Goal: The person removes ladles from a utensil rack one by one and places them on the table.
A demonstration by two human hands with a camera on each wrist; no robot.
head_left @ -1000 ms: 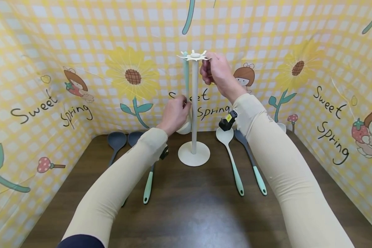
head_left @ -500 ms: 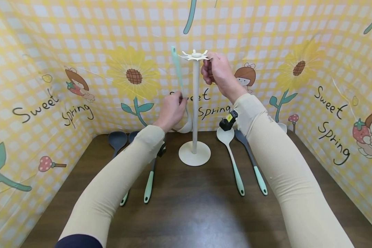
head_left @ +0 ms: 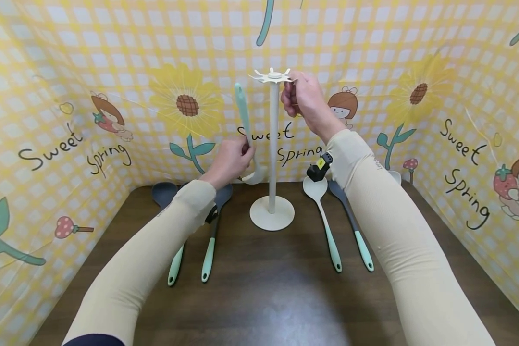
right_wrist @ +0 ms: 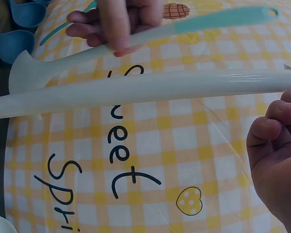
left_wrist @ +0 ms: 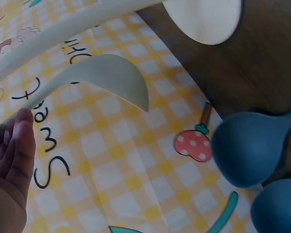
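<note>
Just left of the cream rack [head_left: 273, 144], my left hand [head_left: 230, 161] pinches a cream ladle [head_left: 243, 105] by its shaft. The ladle is held nearly upright, mint-green handle end up and a bit below the rack's hooks, its bowl [left_wrist: 109, 70] down near the table's back edge. In the right wrist view, the ladle's green handle [right_wrist: 223, 22] shows beside the pole, apart from the hooks. My right hand [head_left: 306, 101] grips the right edge of the hooked top [head_left: 273, 77] with curled fingers; its fingertips are partly hidden there.
Two dark ladles [head_left: 164, 193] with green handles lie at left, partly under my left sleeve. At right lie a white spoon [head_left: 315, 189] and a dark utensil [head_left: 349, 218]. A white utensil [head_left: 395, 176] peeks out behind my right sleeve. Patterned cloth [head_left: 186, 43] walls the table.
The ladle's handle end has come away from the hooks, leftward and then down. My left hand has moved left and slightly lower with it. The right hand keeps its place on the rack.
</note>
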